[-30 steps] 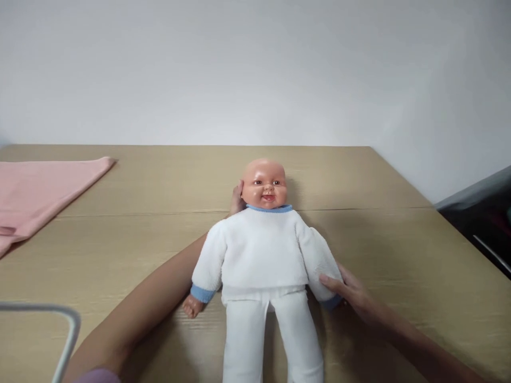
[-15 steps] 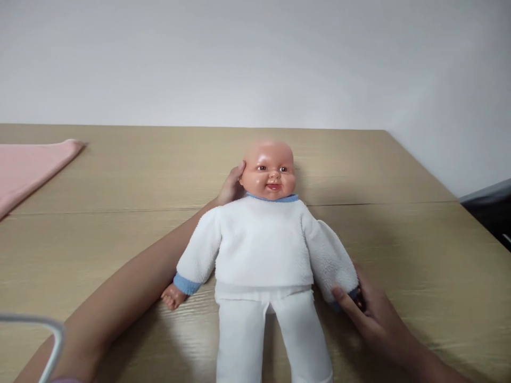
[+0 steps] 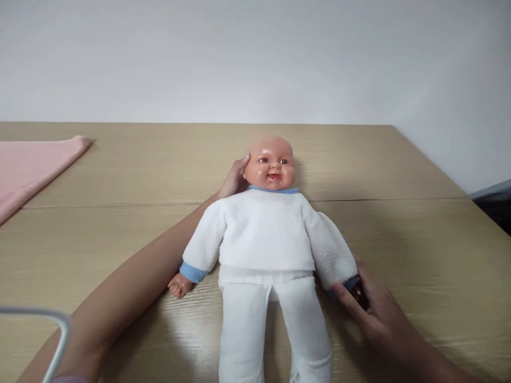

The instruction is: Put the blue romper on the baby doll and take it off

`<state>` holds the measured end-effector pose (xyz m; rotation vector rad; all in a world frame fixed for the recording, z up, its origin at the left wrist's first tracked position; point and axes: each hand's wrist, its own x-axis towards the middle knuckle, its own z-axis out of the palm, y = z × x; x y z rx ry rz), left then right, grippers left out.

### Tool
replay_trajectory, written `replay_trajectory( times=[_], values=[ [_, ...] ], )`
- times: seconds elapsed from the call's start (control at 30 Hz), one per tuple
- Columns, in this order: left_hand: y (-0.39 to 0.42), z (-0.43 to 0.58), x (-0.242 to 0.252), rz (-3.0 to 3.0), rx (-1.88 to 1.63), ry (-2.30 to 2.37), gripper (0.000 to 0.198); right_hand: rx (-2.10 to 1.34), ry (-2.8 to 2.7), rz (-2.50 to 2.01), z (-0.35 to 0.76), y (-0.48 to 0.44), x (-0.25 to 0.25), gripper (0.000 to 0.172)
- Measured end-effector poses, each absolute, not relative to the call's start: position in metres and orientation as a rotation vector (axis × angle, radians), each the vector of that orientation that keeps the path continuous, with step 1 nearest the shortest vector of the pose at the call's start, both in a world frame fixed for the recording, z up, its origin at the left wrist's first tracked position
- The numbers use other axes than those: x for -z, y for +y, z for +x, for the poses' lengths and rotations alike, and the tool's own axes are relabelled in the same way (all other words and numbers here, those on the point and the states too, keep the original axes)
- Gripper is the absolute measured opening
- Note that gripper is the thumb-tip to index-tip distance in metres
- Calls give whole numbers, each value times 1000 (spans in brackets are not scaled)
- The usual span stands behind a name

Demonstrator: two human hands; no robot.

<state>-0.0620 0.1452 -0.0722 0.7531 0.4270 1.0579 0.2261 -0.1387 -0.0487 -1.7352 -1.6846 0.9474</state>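
A baby doll point(image 3: 265, 231) in a white fleece top with blue collar and cuffs and white trousers lies face up, head away from me. Behind its head, on the left side, is my left hand point(image 3: 235, 178); the thumb rests against the head and the other fingers are hidden beneath it. My right hand point(image 3: 371, 300) grips the doll's arm at the cuff on the right, thumb on top and fingers behind. The doll's other arm lies across my left forearm, its small hand showing.
The wooden table point(image 3: 407, 234) has a seam running across it. A pink cloth point(image 3: 35, 167) lies at the far left. A white curved tube or cable point(image 3: 59, 330) shows at the lower left. Behind stands a white wall point(image 3: 239, 58), and a dark object point(image 3: 495, 205) is past the right edge.
The doll and both hands appear slightly higher in the view, with a little more of the trousers showing. The whole scene has shifted a bit; both hands keep their hold.
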Motion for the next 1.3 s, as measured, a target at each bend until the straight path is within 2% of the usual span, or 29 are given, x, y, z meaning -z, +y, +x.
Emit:
replay_trajectory(
  times=[0.37,0.97,1.3],
  values=[
    [146,-72,56,826,-996,524,62,-898,-1740,-1677,227,-136,51,45],
    [167,-81,54,909,-959,427,48,-990,-1661,-1645,230,-141,61,56],
    [174,-109,54,1094,-649,573,64,-911,-1693,-1597,233,-137,66,50]
  ],
)
